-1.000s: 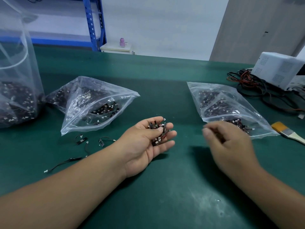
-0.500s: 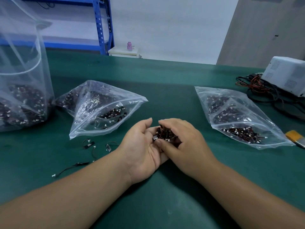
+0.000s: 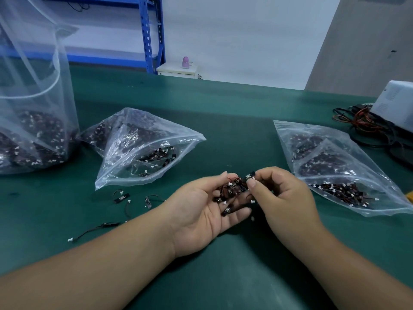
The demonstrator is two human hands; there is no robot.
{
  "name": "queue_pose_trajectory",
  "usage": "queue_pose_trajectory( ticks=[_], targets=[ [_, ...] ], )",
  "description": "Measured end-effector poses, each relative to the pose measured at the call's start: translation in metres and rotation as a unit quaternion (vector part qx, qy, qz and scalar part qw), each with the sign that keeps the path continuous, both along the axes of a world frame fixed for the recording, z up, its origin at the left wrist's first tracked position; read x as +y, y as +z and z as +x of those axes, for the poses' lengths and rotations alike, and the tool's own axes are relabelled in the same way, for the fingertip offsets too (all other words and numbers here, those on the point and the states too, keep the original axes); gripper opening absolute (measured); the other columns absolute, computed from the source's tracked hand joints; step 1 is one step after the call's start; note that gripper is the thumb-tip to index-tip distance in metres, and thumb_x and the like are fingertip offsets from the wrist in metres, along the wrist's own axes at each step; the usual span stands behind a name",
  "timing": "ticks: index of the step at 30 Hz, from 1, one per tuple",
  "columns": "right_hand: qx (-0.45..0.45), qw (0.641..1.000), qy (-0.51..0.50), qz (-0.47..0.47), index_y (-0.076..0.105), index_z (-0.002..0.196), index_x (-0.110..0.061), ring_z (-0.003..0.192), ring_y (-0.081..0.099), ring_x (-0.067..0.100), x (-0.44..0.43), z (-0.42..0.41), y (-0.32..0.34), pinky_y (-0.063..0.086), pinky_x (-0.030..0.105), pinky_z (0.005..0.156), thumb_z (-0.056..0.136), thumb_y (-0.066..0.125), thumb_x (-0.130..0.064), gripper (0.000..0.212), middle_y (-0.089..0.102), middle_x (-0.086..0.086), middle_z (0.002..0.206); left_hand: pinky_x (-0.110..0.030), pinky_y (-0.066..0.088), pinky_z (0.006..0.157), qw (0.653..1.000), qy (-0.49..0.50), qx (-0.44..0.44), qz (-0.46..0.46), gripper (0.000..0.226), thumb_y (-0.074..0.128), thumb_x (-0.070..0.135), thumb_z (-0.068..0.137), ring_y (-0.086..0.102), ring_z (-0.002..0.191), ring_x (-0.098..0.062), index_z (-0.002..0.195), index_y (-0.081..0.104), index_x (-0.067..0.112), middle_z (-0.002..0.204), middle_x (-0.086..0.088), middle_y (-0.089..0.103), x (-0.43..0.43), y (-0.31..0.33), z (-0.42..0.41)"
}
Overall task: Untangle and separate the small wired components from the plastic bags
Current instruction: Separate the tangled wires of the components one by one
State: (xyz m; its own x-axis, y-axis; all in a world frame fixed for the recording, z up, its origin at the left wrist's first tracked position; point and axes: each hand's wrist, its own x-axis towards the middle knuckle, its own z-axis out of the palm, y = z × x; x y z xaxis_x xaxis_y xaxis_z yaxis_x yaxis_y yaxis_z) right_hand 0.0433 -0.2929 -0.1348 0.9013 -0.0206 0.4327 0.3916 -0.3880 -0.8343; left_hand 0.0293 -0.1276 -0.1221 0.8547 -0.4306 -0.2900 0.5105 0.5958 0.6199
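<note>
My right hand (image 3: 283, 198) had lifted off the clump (image 3: 230, 192), now pinching one piece (image 3: 250, 176) at its far edge. My left hand (image 3: 199, 218) lay half-open, palm up, cradling the clump. Light, thin-wired, snag-prone stuff: I judged the stiff body the place to grip.

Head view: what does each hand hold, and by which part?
Left hand carries the tangled clump on its open fingers; right hand pinches one component at its end.
</note>
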Motion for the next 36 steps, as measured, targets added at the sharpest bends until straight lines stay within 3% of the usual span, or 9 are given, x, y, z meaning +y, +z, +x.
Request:
queue_pose_trajectory(
  ticks=[8, 11, 14, 16, 19, 23, 27, 31, 36],
  targets=[
    [0.104, 0.98, 0.041, 0.164, 0.067, 0.081, -0.014, 0.05, 0.051, 0.011, 0.0, -0.001, 0.004, 0.044, 0.02, 0.047, 0.092, 0.068, -0.012, 0.011, 0.061, 0.001, 0.065, -0.022, 0.048, 0.052, 0.999, 0.025, -0.015, 0.046, 0.03, 0.068, 0.018, 0.082, 0.059, 0.065, -0.013, 0.111, 0.063, 0.019, 0.083, -0.002, 0.065, -0.002, 0.001, -0.003],
    [0.088, 0.979, 0.066, 0.171, 0.069, 0.078, -0.017, 0.056, 0.058, 0.01, 0.003, -0.004, 0.009, 0.048, 0.021, 0.052, 0.092, 0.068, -0.01, 0.015, 0.066, -0.002, 0.068, -0.027, 0.053, 0.058, 0.999, 0.021, -0.009, 0.045, 0.033, 0.06, 0.032, 0.091, 0.064, 0.073, -0.016, 0.118, 0.062, 0.015, 0.095, -0.006, 0.066, -0.004, 0.002, -0.001],
    [-0.036, 0.996, 0.086, 0.009, 0.074, 0.082, -0.021, 0.077, 0.066, 0.005, 0.008, -0.006, 0.017, 0.051, 0.018, 0.072, 0.089, 0.07, -0.017, 0.009, 0.071, -0.008, 0.079, -0.04, 0.057, 0.086, 0.999, -0.011, -0.01, 0.034, 0.058, 0.041, 0.047, 0.1, 0.067, 0.099, -0.022, 0.137, 0.053, 0.004, 0.123, -0.014, 0.064, -0.002, 0.004, -0.002],
    [-0.095, 0.987, 0.098, -0.085, 0.076, 0.091, -0.017, 0.088, 0.067, 0.008, 0.01, -0.006, 0.02, 0.05, 0.017, 0.079, 0.088, 0.066, -0.024, 0.013, 0.07, -0.011, 0.087, -0.043, 0.054, 0.096, 1.0, -0.028, -0.005, 0.012, 0.063, 0.037, 0.05, 0.1, 0.066, 0.103, -0.024, 0.138, 0.052, 0.003, 0.123, -0.014, 0.064, 0.0, 0.006, -0.002],
    [-0.084, 0.989, 0.106, -0.064, 0.075, 0.1, -0.021, 0.086, 0.068, 0.006, 0.005, -0.003, 0.025, 0.051, 0.014, 0.077, 0.094, 0.061, -0.016, 0.016, 0.071, -0.01, 0.097, -0.038, 0.061, 0.078, 0.999, -0.009, 0.024, -0.02, 0.057, 0.042, 0.048, 0.099, 0.069, 0.09, -0.026, 0.131, 0.055, 0.003, 0.109, -0.014, 0.067, 0.002, 0.005, 0.001],
    [0.065, 0.993, 0.08, -0.053, 0.07, 0.091, -0.027, 0.075, 0.064, 0.013, -0.014, 0.008, 0.036, 0.051, 0.022, 0.074, 0.085, 0.063, 0.01, 0.038, 0.071, -0.008, 0.086, -0.03, 0.059, 0.059, 0.997, 0.007, 0.061, -0.055, 0.021, 0.059, 0.025, 0.087, 0.069, 0.076, -0.025, 0.098, 0.066, 0.007, 0.098, -0.013, 0.069, 0.007, 0.006, 0.003],
    [0.239, 0.904, 0.183, -0.303, 0.067, 0.094, -0.028, 0.064, 0.057, 0.007, -0.033, 0.008, 0.048, 0.048, 0.027, 0.062, 0.077, 0.081, -0.015, 0.026, 0.068, -0.003, 0.078, -0.024, 0.053, 0.051, 0.996, 0.022, 0.066, -0.05, 0.031, 0.059, 0.001, 0.073, 0.064, 0.069, -0.019, 0.101, 0.065, 0.011, 0.096, -0.009, 0.069, 0.006, 0.006, 0.0],
    [0.196, 0.847, 0.178, -0.462, 0.062, 0.083, -0.032, 0.056, 0.052, -0.003, -0.027, 0.006, 0.045, 0.042, 0.018, 0.054, 0.081, 0.078, -0.034, 0.016, 0.061, -0.01, 0.071, -0.021, 0.047, 0.043, 0.997, 0.058, 0.051, 0.011, 0.021, 0.053, -0.001, 0.091, 0.061, 0.06, -0.014, 0.104, 0.062, 0.015, 0.088, -0.007, 0.07, 0.0, 0.004, 0.0],
    [0.186, 0.882, 0.142, -0.408, 0.066, 0.074, -0.024, 0.048, 0.049, -0.003, -0.028, 0.01, 0.044, 0.038, 0.013, 0.048, 0.084, 0.077, -0.03, 0.016, 0.06, -0.013, 0.058, -0.017, 0.036, 0.036, 0.995, 0.087, 0.039, 0.032, 0.008, 0.054, 0.015, 0.099, 0.055, 0.052, -0.011, 0.094, 0.061, 0.016, 0.079, -0.004, 0.068, -0.003, 0.008, -0.004]
  ],
)
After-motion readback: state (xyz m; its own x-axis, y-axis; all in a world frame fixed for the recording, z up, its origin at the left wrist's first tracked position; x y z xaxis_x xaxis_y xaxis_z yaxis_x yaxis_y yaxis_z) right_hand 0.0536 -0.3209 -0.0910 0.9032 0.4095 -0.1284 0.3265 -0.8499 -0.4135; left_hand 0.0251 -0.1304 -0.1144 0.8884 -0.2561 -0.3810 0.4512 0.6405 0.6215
